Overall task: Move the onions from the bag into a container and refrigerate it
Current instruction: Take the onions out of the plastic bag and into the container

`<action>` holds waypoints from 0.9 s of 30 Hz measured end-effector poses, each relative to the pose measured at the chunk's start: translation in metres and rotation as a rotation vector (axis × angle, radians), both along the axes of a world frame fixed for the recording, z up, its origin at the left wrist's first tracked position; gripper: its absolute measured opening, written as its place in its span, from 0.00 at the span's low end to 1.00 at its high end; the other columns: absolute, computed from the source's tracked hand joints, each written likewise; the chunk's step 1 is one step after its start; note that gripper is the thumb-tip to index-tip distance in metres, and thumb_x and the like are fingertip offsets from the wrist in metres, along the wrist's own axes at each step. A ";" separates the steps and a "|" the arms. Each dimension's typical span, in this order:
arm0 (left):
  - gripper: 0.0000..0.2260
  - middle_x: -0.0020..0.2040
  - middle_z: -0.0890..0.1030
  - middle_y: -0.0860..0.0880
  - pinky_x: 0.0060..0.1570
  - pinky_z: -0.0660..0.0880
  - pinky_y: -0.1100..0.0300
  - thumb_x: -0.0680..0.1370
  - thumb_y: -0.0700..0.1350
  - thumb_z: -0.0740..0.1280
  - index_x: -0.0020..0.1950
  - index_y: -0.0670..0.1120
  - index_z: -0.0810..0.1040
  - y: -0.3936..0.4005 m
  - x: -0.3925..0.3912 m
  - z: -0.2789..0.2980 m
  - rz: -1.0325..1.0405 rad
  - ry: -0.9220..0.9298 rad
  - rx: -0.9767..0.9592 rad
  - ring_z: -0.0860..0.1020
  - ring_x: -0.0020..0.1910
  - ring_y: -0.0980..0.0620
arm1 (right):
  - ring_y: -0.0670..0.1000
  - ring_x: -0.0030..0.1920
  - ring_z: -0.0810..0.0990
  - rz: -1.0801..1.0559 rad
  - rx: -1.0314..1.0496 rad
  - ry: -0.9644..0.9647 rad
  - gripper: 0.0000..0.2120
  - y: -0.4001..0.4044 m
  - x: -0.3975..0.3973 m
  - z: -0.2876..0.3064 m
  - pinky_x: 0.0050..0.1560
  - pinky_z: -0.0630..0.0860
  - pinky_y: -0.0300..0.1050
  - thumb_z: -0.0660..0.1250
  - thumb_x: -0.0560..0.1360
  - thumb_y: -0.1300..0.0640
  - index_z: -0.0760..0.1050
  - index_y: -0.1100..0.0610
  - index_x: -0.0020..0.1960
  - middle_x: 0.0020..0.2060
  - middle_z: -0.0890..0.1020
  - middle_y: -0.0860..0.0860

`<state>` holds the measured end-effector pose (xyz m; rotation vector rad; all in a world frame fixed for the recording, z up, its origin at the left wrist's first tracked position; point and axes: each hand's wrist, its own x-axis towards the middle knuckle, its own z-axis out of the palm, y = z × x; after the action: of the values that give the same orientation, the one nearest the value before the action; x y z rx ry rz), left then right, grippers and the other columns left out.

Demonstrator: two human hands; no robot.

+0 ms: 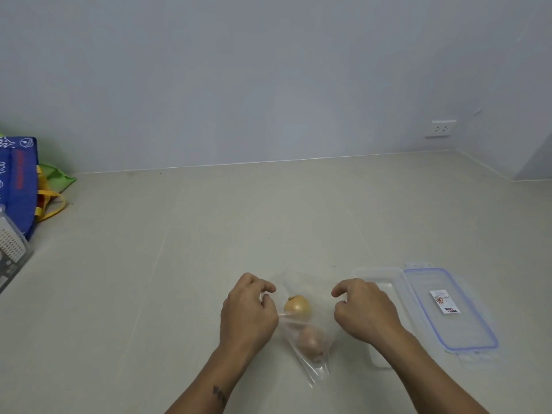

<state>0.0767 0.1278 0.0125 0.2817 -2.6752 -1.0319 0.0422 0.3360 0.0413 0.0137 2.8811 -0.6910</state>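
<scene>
A clear plastic bag [307,366] lies on the counter between my hands, its mouth pointing away from me. Two onions sit inside it: a yellow one [297,306] near the mouth and a paler one [310,342] deeper in. My left hand [249,309] pinches the bag's left edge. My right hand [363,309] pinches its right edge, spreading the mouth. A clear rectangular container [373,276] lies just right of my right hand, partly hidden by it. Its blue-rimmed lid [448,309] rests beside it, a small label on top.
Blue, green and yellow shopping bags [21,180] stand at the far left against the wall. A grey perforated object [12,249] lies at the left edge. A wall socket [441,129] is at the back right. The counter meets a wall corner on the right.
</scene>
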 end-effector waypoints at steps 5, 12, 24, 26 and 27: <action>0.11 0.45 0.77 0.62 0.40 0.74 0.66 0.74 0.40 0.66 0.48 0.54 0.82 0.001 0.001 0.000 -0.083 0.082 0.038 0.77 0.37 0.59 | 0.48 0.49 0.76 0.229 0.011 0.212 0.17 -0.010 0.009 0.013 0.45 0.69 0.42 0.60 0.73 0.55 0.77 0.47 0.60 0.46 0.74 0.42; 0.12 0.46 0.79 0.63 0.39 0.75 0.69 0.74 0.38 0.68 0.50 0.54 0.82 -0.009 0.003 -0.006 -0.090 0.145 0.081 0.79 0.37 0.56 | 0.51 0.60 0.77 0.555 -0.051 -0.001 0.19 -0.047 -0.006 0.008 0.58 0.74 0.44 0.59 0.74 0.59 0.79 0.52 0.62 0.59 0.81 0.49; 0.12 0.47 0.78 0.63 0.39 0.76 0.66 0.74 0.39 0.67 0.49 0.56 0.82 -0.010 -0.004 -0.012 -0.120 0.094 0.073 0.78 0.39 0.58 | 0.57 0.52 0.78 0.461 0.067 -0.240 0.23 -0.068 -0.026 -0.044 0.52 0.77 0.52 0.65 0.73 0.50 0.64 0.48 0.66 0.55 0.76 0.54; 0.13 0.47 0.79 0.62 0.39 0.76 0.68 0.74 0.38 0.67 0.49 0.56 0.82 -0.008 -0.007 -0.013 -0.126 0.096 0.102 0.78 0.40 0.58 | 0.57 0.52 0.77 0.451 0.034 -0.218 0.22 -0.067 -0.024 -0.047 0.54 0.77 0.55 0.65 0.73 0.52 0.64 0.49 0.65 0.55 0.75 0.53; 0.13 0.47 0.79 0.62 0.39 0.75 0.68 0.74 0.38 0.68 0.49 0.56 0.82 -0.007 -0.008 -0.013 -0.121 0.093 0.124 0.79 0.41 0.58 | 0.57 0.52 0.77 0.448 0.017 -0.215 0.22 -0.065 -0.024 -0.048 0.54 0.77 0.54 0.65 0.72 0.53 0.64 0.48 0.64 0.55 0.75 0.52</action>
<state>0.0691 0.1207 -0.0006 0.0937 -2.5769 -1.2183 0.0187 0.2712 -0.0064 -0.5055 2.5503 -0.5379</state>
